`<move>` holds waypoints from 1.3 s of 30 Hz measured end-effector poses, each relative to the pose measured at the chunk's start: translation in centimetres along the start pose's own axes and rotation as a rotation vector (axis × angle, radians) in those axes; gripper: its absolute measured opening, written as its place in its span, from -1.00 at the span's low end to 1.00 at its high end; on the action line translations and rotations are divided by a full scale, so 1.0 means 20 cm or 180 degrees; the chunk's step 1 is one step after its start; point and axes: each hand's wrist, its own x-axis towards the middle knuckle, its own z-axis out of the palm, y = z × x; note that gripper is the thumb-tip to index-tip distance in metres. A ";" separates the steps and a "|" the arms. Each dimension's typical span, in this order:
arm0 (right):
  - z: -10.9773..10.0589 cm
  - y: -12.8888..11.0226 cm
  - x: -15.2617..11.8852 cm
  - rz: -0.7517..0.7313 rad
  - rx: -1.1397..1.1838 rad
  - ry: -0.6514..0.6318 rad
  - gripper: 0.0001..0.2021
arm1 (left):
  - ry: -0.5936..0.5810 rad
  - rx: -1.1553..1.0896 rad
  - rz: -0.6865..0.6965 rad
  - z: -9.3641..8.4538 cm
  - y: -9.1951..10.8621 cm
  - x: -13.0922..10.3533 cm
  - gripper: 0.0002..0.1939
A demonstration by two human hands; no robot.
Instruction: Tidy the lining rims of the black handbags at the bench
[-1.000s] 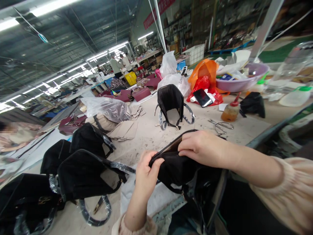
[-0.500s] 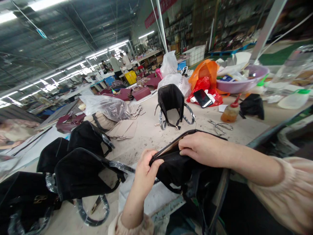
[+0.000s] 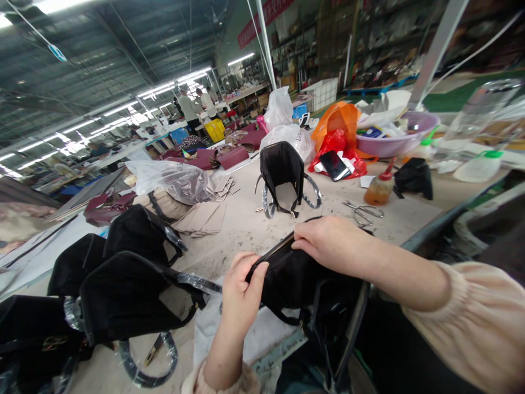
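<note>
The left hand [image 3: 241,291] pinches a black handbag [image 3: 285,282] by one end of its rim; the right hand [image 3: 330,242] is curled closed on the rim farther along. The handbag is at the table's [image 3: 241,224] near edge, scissors [image 3: 358,208] beyond

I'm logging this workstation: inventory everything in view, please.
Held bag: one, black, in front
Other bags: at least five, black, left and centre
Table: one, beige, beneath
Scissors: one pair, silver, right of centre
Red-capped bottle: one, amber, behind scissors
Green-capped bottle: one, whitish, far right
Phone: one, black, right of centre
Red bag: one, red, behind phone
Orange bag: one, orange, behind that
Basin: one, purple, back right
Plastic bags: at least three, whitish, back
Board pieces: several, beige, left of centre
Maroon pieces: several, maroon, back
People: several, pale-topped, background
Left hand: one, bare, holding bag
Right hand: one, bare, holding bag
</note>
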 end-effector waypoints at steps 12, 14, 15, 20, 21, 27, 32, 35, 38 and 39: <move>0.00 -0.01 0.00 0.0026 -0.0132 0.0169 -0.78 | 0.0170 0.0142 0.0001 0.01 0.00 0.00 -0.89; 0.00 -0.01 0.00 0.0024 -0.0153 0.0222 -0.77 | 0.0118 0.0179 0.0001 0.01 -0.01 0.00 -0.89; 0.00 -0.01 0.00 0.0029 -0.0157 0.0231 -0.77 | 0.0093 0.0201 0.0006 0.00 -0.01 0.00 -0.88; 0.00 -0.01 0.00 0.0039 -0.0154 0.0227 -0.77 | -0.0007 0.0307 0.0064 -0.01 -0.02 0.00 -0.89; 0.00 0.00 0.00 0.0035 -0.0155 0.0235 -0.77 | -0.0025 0.0320 0.0076 -0.01 -0.02 0.00 -0.89; -0.01 -0.02 0.01 0.0060 -0.0185 0.0258 -0.75 | -0.0015 0.0315 0.0178 -0.01 -0.01 0.00 -0.88; -0.01 -0.03 0.01 0.0118 -0.0181 0.0306 -0.76 | 0.0004 0.0202 0.0159 0.00 0.01 0.01 -0.87; 0.00 -0.02 0.02 0.0099 -0.0149 0.0325 -0.76 | 0.0036 0.0171 0.0141 0.01 0.02 0.01 -0.88; 0.01 -0.02 0.02 0.0110 -0.0111 0.0359 -0.77 | 0.0092 0.0113 0.0121 0.01 0.02 0.01 -0.88; 0.01 -0.02 0.03 0.0114 -0.0093 0.0361 -0.76 | 0.0103 0.0083 0.0107 0.01 0.02 0.01 -0.88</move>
